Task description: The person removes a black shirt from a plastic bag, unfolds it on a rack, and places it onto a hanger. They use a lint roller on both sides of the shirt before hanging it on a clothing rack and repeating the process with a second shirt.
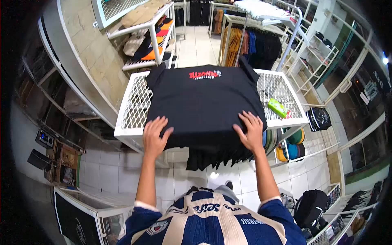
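A black T-shirt with a small red and white print near its far edge lies spread over a white mesh-topped table. Its near edge hangs over the table's front. On the shirt's left near corner rests my left hand, palm down with fingers apart. My right hand lies flat near the right near corner, its fingers spread. Neither hand grips the cloth visibly. To the right of the shirt, a bright green packet sits on the mesh.
Dark clothes hang beneath the table's front. Shelves of caps stand at the back left, and a rack of clothes is at the back right. A black backpack is at the lower right.
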Available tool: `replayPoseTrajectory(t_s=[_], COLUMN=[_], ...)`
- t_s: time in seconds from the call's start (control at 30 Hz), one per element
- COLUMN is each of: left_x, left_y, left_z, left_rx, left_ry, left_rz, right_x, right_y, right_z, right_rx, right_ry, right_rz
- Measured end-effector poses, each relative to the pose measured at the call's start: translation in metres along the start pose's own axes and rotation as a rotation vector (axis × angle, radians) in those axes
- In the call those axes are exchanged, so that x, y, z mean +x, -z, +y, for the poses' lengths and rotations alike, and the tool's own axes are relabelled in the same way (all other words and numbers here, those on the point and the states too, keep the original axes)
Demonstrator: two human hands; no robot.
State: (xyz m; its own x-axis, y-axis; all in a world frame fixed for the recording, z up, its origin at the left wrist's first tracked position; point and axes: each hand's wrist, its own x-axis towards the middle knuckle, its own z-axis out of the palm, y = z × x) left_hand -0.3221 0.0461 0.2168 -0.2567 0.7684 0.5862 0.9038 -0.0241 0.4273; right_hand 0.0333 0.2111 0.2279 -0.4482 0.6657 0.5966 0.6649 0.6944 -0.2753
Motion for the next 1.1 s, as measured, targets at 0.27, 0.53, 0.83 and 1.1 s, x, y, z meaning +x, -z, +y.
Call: replayPoseTrajectory(t_s=[0.27, 0.53, 0.83, 1.1], left_x=[-0.017, -0.034, -0.041, 0.034], left_y=[0.007, 0.056, 0.061, -0.03], left_z=[-0.009, 0.025, 0.057, 0.064], left_rx=[-0.018, -0.027, -0.223, -0.002], left_ry=[-0.116, -0.047, 0.158, 0.068], left_rz=[0.128, 0.045, -0.002, -0.006], right_x=[-0.023, -0.043, -0.038, 0.02], right_y=[0.021, 0.06, 0.071, -0.004], right_z=[0.048, 0.008, -0.02, -0.007], right_rx=[0.169, 0.187, 0.373, -0.128], right_ry=[0.052, -0.032, -0.201, -0.155], right_rz=[-0.036, -0.019, 0.023, 0.074])
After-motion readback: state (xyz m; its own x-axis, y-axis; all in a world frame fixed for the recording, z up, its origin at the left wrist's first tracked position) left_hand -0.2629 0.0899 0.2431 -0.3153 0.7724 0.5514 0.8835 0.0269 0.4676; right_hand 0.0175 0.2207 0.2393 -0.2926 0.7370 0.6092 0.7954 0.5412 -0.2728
